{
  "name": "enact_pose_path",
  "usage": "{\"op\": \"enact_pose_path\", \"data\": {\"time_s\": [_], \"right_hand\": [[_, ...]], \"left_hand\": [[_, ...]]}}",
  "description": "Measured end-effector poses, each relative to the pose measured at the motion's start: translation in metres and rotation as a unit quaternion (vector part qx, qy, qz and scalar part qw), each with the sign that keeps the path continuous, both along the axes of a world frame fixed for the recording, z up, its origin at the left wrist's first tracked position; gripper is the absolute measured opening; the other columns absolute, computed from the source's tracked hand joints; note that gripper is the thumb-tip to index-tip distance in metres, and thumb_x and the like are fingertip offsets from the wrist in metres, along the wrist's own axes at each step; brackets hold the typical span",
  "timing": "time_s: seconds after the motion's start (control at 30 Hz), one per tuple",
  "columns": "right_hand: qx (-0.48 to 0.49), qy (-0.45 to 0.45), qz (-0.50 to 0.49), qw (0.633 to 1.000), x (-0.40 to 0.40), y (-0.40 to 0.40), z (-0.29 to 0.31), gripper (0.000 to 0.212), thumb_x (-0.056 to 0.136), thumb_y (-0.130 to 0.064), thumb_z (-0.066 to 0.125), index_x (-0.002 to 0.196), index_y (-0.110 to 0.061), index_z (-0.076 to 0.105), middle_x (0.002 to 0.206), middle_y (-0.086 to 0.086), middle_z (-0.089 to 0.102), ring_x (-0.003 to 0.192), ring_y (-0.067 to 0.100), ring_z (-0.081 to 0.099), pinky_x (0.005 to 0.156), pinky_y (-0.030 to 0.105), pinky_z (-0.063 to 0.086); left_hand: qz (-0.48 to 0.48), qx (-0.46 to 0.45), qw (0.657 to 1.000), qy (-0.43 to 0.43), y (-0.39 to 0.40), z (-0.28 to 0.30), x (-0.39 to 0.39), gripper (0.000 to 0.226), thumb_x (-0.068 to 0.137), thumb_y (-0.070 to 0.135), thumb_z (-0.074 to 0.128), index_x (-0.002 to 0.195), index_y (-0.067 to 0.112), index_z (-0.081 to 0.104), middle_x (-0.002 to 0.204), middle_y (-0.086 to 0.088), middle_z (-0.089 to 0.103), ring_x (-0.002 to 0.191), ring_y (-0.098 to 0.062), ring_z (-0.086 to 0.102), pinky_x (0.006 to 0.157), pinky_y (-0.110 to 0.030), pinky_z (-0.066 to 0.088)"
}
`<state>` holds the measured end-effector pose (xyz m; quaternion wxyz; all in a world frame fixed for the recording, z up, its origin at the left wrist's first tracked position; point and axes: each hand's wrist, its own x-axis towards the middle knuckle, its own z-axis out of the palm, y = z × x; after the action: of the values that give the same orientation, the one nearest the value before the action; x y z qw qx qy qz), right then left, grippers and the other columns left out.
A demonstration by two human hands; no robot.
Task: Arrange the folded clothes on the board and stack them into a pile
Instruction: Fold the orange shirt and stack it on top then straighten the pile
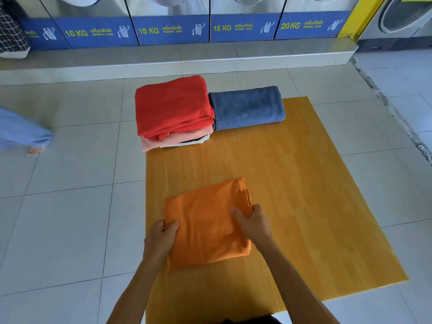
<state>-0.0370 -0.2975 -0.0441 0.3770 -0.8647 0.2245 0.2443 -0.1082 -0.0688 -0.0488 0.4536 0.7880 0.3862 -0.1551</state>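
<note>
A folded orange garment [208,220] lies flat on the near left part of the wooden board [304,195]. My left hand [162,239] grips its left edge, thumb on top. Its right edge is pinched by my right hand [253,224], fingers curled over the fold. At the board's far left corner stands a pile of folded clothes with a red garment [171,107] on top, a pink one [163,142] and a white one beneath. A folded blue-grey towel [246,107] lies right beside the pile, touching it.
The board rests on a pale tiled floor. A row of washing machines with blue labels [173,30] lines the far wall behind a raised step. Another person's blue trouser leg and foot [25,134] stand at the left. A checked bag [10,36] hangs far left.
</note>
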Motion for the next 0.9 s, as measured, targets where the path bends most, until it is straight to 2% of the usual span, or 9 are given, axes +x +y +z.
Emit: {"op": "enact_pose_path", "data": {"time_s": [0.07, 0.13, 0.23, 0.3, 0.43, 0.5, 0.63, 0.77, 0.9], "right_hand": [[0.013, 0.043, 0.024, 0.999, -0.001, 0.012, 0.002, 0.084, 0.078, -0.066, 0.068, 0.135, -0.009, 0.048, 0.127, 0.01, 0.062, 0.107, 0.029, 0.063, 0.076, 0.038, 0.055], [0.072, 0.082, 0.024, 0.994, -0.001, 0.018, 0.002, 0.071, 0.078, -0.062, 0.071, 0.123, -0.009, 0.058, 0.115, 0.006, 0.068, 0.094, 0.023, 0.066, 0.074, 0.038, 0.057], [0.231, 0.136, -0.053, 0.962, -0.003, 0.017, 0.012, 0.049, 0.079, -0.046, 0.08, 0.11, -0.011, 0.066, 0.099, 0.003, 0.072, 0.086, 0.018, 0.068, 0.068, 0.031, 0.055], [0.279, 0.128, -0.079, 0.948, -0.002, 0.015, 0.017, 0.031, 0.079, -0.037, 0.082, 0.095, -0.015, 0.066, 0.092, 0.003, 0.073, 0.081, 0.018, 0.069, 0.06, 0.027, 0.053], [0.306, 0.097, -0.082, 0.943, 0.024, 0.024, 0.039, 0.038, 0.077, -0.031, 0.084, 0.103, -0.007, 0.072, 0.093, 0.013, 0.079, 0.088, 0.031, 0.075, 0.079, 0.046, 0.062], [0.316, 0.069, -0.061, 0.944, 0.053, 0.035, 0.055, 0.041, 0.077, -0.033, 0.085, 0.106, -0.006, 0.074, 0.095, 0.013, 0.079, 0.09, 0.031, 0.076, 0.086, 0.051, 0.06], [0.336, -0.014, -0.013, 0.942, 0.132, 0.067, 0.106, 0.041, 0.076, -0.036, 0.084, 0.106, -0.011, 0.075, 0.096, 0.008, 0.079, 0.091, 0.028, 0.076, 0.086, 0.047, 0.061], [0.347, -0.093, 0.019, 0.933, 0.219, 0.108, 0.152, 0.044, 0.073, -0.041, 0.086, 0.107, -0.015, 0.075, 0.097, 0.006, 0.079, 0.091, 0.027, 0.075, 0.085, 0.046, 0.061], [0.359, -0.117, 0.022, 0.926, 0.293, 0.146, 0.166, 0.028, 0.079, -0.037, 0.082, 0.095, -0.018, 0.069, 0.095, 0.007, 0.075, 0.089, 0.027, 0.072, 0.078, 0.043, 0.059]], "left_hand": [[0.026, -0.079, 0.996, 0.01, -0.003, 0.004, 0.004, 0.056, 0.089, 0.053, 0.056, 0.132, 0.017, 0.048, 0.122, -0.005, 0.056, 0.11, -0.03, 0.057, 0.089, -0.043, 0.047], [0.051, -0.156, 0.986, 0.015, 0.0, 0.008, 0.004, 0.069, 0.086, 0.052, 0.062, 0.14, 0.015, 0.042, 0.131, -0.006, 0.055, 0.116, -0.032, 0.056, 0.09, -0.043, 0.047], [0.06, -0.208, 0.976, 0.006, 0.011, 0.011, -0.004, 0.067, 0.086, 0.046, 0.065, 0.141, 0.017, 0.042, 0.13, -0.003, 0.056, 0.109, -0.027, 0.058, 0.098, -0.048, 0.048], [0.07, -0.231, 0.97, -0.012, 0.018, 0.014, -0.005, 0.065, 0.086, 0.043, 0.066, 0.141, 0.017, 0.043, 0.124, -0.001, 0.058, 0.105, -0.025, 0.058, 0.097, -0.048, 0.047], [0.056, -0.217, 0.972, -0.07, 0.031, 0.04, 0.019, 0.073, 0.072, 0.062, 0.071, 0.131, 0.028, 0.048, 0.123, 0.002, 0.061, 0.108, -0.024, 0.061, 0.097, -0.05, 0.05], [0.049, -0.188, 0.975, -0.103, 0.041, 0.061, 0.046, 0.061, 0.074, 0.063, 0.069, 0.123, 0.032, 0.05, 0.122, 0.003, 0.063, 0.106, -0.024, 0.063, 0.095, -0.049, 0.052], [0.056, -0.174, 0.965, -0.187, 0.076, 0.11, 0.119, 0.036, 0.081, 0.045, 0.069, 0.112, 0.03, 0.06, 0.116, 0.002, 0.068, 0.103, -0.024, 0.067, 0.087, -0.045, 0.056], [0.07, -0.145, 0.955, -0.248, 0.114, 0.153, 0.204, 0.052, 0.084, 0.041, 0.071, 0.129, 0.019, 0.058, 0.119, 0.0, 0.068, 0.104, -0.026, 0.066, 0.094, -0.052, 0.052], [0.112, -0.116, 0.945, -0.284, 0.144, 0.158, 0.283, 0.041, 0.085, 0.035, 0.071, 0.12, 0.015, 0.064, 0.11, -0.003, 0.069, 0.097, -0.025, 0.067, 0.091, -0.047, 0.053]]}}
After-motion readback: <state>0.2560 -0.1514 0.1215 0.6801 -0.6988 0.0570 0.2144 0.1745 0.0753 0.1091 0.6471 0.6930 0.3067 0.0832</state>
